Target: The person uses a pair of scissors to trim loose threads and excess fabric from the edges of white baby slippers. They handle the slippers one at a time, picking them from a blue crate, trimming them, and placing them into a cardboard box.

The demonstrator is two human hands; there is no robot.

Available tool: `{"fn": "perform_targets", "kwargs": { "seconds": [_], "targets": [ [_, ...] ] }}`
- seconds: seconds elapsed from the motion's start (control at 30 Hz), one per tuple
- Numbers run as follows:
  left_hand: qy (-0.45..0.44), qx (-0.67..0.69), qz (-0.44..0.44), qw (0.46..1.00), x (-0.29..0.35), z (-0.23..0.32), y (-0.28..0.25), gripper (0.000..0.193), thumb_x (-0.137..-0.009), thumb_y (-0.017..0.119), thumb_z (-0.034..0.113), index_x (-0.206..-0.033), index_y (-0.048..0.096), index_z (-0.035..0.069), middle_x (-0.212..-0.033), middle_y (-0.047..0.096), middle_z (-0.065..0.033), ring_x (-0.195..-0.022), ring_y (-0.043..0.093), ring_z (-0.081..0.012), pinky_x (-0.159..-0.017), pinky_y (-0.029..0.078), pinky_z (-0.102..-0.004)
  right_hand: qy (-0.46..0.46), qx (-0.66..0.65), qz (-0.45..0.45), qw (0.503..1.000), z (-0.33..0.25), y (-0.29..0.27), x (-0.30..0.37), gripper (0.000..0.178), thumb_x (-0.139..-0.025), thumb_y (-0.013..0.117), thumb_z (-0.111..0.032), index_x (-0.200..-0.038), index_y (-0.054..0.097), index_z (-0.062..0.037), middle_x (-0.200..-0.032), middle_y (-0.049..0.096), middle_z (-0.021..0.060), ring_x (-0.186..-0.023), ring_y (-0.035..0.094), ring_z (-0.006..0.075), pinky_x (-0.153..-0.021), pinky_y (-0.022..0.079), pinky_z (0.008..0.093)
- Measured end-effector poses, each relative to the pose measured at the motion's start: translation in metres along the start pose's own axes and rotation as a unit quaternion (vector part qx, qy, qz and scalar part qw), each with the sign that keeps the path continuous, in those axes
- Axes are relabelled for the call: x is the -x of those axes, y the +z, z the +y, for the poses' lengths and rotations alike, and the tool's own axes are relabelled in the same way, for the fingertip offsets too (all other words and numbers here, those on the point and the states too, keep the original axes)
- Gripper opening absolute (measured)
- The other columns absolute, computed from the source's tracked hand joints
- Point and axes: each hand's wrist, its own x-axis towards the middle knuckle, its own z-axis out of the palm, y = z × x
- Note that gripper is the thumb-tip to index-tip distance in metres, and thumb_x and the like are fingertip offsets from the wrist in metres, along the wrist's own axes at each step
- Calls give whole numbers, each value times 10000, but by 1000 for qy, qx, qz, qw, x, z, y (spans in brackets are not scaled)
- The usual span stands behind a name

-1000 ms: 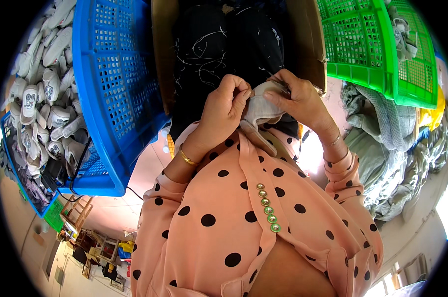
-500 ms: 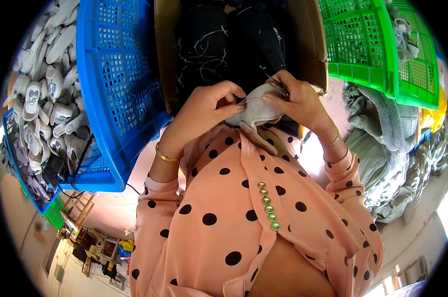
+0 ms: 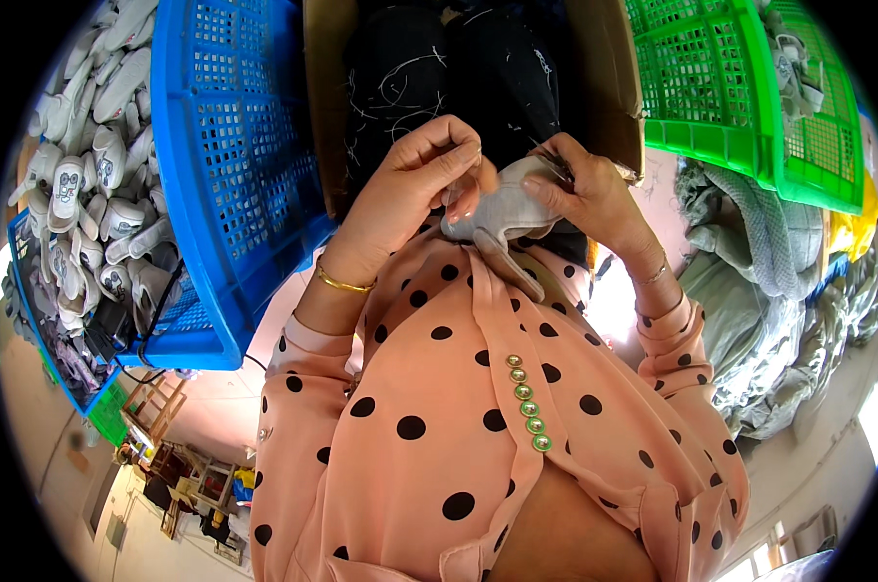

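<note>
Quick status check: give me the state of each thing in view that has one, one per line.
Grey fabric piece: off any surface, gripped by both hands at chest height.
Left hand: closed on the piece, fingertips pinching its edge.
Right hand: closed on the piece's other side.
Blue crate: inside hidden from here.
Green crate: holds at least one pale piece.
Cardboard box: open, dark material with loose threads inside.
</note>
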Motion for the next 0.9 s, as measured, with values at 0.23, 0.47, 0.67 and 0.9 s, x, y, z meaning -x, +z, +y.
{"fn": "perform_targets", "kwargs": {
  "seconds": [0.23, 0.47, 0.67, 0.9],
  "targets": [
    [134, -518, 49, 843, 2, -7, 8, 281, -912, 679, 249, -852, 598, -14, -639, 480, -76, -550, 438, -120, -512, 363, -272, 1, 30, 3, 1000, -5, 1, 3, 433, -859, 722, -375, -1013, 556, -6, -770, 654, 190, -717, 668, 363, -624, 519, 377],
    [-2, -89, 62, 994, -8, -32, 19, 284, -988, 564, 171, -717, 541, 89, -650, 406, 86, -611, 339, -7, -546, 289, -195, 25, 75, 44, 996, -3, 14, 19, 447, -889, 679, -414, -1053, 546, -20, -827, 677, 178, -713, 679, 355, -605, 534, 377],
    [40, 14, 91, 995, -19, -54, 31, 350, -1017, 527, 181, -679, 505, 91, -633, 412, 88, -596, 320, 6, -516, 283, -188, 17, 197, 19, 980, 0, -7, 27, 418, -928, 615, -433, -1011, 540, -30, -795, 676, 147, -688, 675, 334, -581, 529, 382],
    [39, 14, 79, 996, -19, -53, 34, 352, -1029, 511, 189, -692, 491, 93, -636, 409, 86, -602, 329, 5, -516, 304, -187, -71, 326, -85, 939, -33, -37, 6, 420, -923, 584, -421, -779, 562, -27, -567, 557, 131, -552, 597, 328, -493, 453, 409]
  ]
}}
